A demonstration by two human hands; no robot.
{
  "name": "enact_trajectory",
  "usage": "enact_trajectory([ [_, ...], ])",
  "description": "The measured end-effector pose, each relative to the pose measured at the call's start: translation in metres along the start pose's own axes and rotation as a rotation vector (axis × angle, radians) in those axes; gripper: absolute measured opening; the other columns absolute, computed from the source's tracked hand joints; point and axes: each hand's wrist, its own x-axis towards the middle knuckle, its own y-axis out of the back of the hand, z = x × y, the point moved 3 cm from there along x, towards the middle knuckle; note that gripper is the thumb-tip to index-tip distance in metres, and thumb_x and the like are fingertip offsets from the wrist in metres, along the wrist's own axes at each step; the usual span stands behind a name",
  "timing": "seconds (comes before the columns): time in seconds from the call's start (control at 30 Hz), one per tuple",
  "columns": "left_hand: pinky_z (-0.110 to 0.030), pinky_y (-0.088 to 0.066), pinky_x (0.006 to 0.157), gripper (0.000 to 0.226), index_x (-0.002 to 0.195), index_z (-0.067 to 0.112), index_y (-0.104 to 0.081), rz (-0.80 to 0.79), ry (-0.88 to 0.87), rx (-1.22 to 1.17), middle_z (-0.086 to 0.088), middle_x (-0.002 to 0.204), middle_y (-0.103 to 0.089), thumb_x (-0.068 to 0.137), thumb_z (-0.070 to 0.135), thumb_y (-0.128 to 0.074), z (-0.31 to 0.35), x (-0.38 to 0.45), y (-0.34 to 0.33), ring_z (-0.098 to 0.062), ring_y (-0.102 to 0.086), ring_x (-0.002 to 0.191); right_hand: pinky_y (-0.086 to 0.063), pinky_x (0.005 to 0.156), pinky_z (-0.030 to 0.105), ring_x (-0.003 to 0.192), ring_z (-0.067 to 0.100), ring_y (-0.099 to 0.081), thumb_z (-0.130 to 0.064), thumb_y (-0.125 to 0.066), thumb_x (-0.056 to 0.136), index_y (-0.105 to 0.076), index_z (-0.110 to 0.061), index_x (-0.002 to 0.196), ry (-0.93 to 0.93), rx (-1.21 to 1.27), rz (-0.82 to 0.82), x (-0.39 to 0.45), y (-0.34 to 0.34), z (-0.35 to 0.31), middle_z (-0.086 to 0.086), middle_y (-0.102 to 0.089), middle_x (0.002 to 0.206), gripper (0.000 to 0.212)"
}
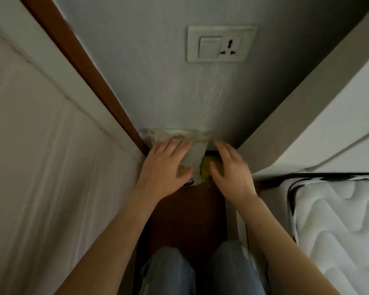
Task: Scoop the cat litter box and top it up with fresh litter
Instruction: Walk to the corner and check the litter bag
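Note:
A pale bag of litter (pixel 195 149) with yellow print stands on the floor against the wall, in a narrow gap. My left hand (pixel 165 165) lies on the bag's left side, its fingers spread over the top and its thumb across the front. My right hand (pixel 230 169) hovers just right of the bag with fingers straight and relaxed; whether it touches the bag is unclear. The bag's lower part is hidden behind my hands. No litter box or scoop is in view.
A white curtain (pixel 41 167) hangs on the left beside a brown wooden frame (pixel 98 81). A mattress (pixel 337 220) and white bed frame (pixel 328 135) close off the right. A wall socket (pixel 221 44) sits above. My knees (pixel 168 271) are over the dark wooden floor (pixel 188 209).

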Motion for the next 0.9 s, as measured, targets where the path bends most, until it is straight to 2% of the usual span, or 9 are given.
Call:
enact_trajectory([
  [0.07,-0.042,-0.021,0.117,0.069,0.149,0.025,-0.035,-0.011,-0.010,0.019,-0.002,0.151,-0.040,0.089,0.058,-0.038,-0.018,0.012,-0.042,-0.025,-0.032,0.141,-0.040,0.106,0.039,0.135,0.020,-0.038,-0.032,-0.052,0.095,-0.030,-0.022,0.147,-0.019,0.005,-0.002,0.014,-0.040,0.026,0.002,-0.039,0.148,0.058],
  [0.17,-0.045,-0.028,0.116,0.068,0.147,0.022,-0.039,-0.013,-0.025,0.024,-0.003,0.149,-0.042,0.089,0.057,-0.040,-0.039,0.029,-0.102,-0.025,-0.035,0.139,-0.043,0.099,0.034,0.131,0.021,-0.040,-0.028,-0.057,0.093,-0.032,-0.019,0.147,-0.081,-0.002,-0.006,0.038,-0.098,0.066,0.005,-0.040,0.147,0.060],
  [0.3,-0.047,-0.030,0.115,0.068,0.146,0.022,-0.041,-0.029,-0.058,0.010,-0.003,0.149,-0.042,0.087,0.057,-0.040,-0.057,0.048,-0.177,-0.025,-0.035,0.138,-0.040,0.105,0.041,0.136,0.028,-0.033,-0.026,-0.058,0.092,-0.027,-0.014,0.148,-0.181,-0.017,-0.096,0.071,-0.176,0.123,0.010,-0.032,0.151,0.065],
  [0.43,-0.043,-0.024,0.115,0.073,0.145,0.022,-0.042,-0.050,-0.046,-0.018,-0.004,0.150,-0.042,0.083,0.059,-0.036,-0.068,0.060,-0.236,-0.026,-0.036,0.139,-0.039,0.105,0.042,0.136,0.030,-0.032,-0.030,-0.057,0.092,-0.022,-0.013,0.150,-0.269,-0.067,-0.157,0.098,-0.239,0.168,0.011,-0.029,0.152,0.069],
  [0.5,-0.042,-0.023,0.115,0.073,0.145,0.022,-0.042,-0.046,-0.038,-0.044,-0.004,0.149,-0.043,0.083,0.059,-0.036,-0.071,0.063,-0.258,-0.026,-0.036,0.140,-0.043,0.100,0.043,0.132,0.031,-0.036,-0.033,-0.056,0.091,-0.023,-0.013,0.149,-0.318,-0.090,-0.195,0.108,-0.268,0.184,0.012,-0.032,0.149,0.070],
  [0.57,-0.043,-0.030,0.114,0.071,0.145,0.022,-0.043,-0.036,-0.027,-0.074,-0.003,0.148,-0.044,0.084,0.058,-0.037,-0.074,0.064,-0.275,-0.025,-0.036,0.139,-0.047,0.094,0.042,0.127,0.032,-0.041,-0.037,-0.055,0.091,-0.025,-0.013,0.147,-0.372,-0.115,-0.260,0.114,-0.295,0.199,0.014,-0.036,0.145,0.068],
  [0.67,-0.043,-0.039,0.109,0.068,0.143,0.022,-0.045,-0.023,-0.033,-0.105,-0.002,0.147,-0.045,0.085,0.056,-0.040,-0.077,0.063,-0.295,-0.022,-0.037,0.138,-0.050,0.089,0.043,0.124,0.032,-0.045,-0.029,-0.055,0.092,-0.026,-0.009,0.144,-0.446,-0.181,-0.348,0.119,-0.328,0.219,0.015,-0.037,0.143,0.063],
  [0.77,-0.040,-0.036,0.110,0.066,0.143,0.025,-0.043,-0.011,-0.038,-0.091,0.002,0.148,-0.044,0.086,0.058,-0.040,-0.082,0.060,-0.309,-0.020,-0.036,0.139,-0.049,0.092,0.047,0.129,0.033,-0.041,-0.023,-0.058,0.090,-0.020,-0.010,0.147,-0.481,-0.197,-0.335,0.126,-0.355,0.236,0.016,-0.030,0.148,0.069],
  [0.9,-0.040,-0.032,0.112,0.068,0.145,0.027,-0.039,-0.005,-0.068,-0.037,0.003,0.150,-0.040,0.086,0.059,-0.039,-0.087,0.061,-0.317,-0.019,-0.033,0.141,-0.041,0.099,0.045,0.132,0.036,-0.035,-0.034,-0.060,0.090,-0.006,-0.009,0.151,-0.518,-0.223,-0.375,0.132,-0.386,0.252,0.018,-0.023,0.150,0.085],
])
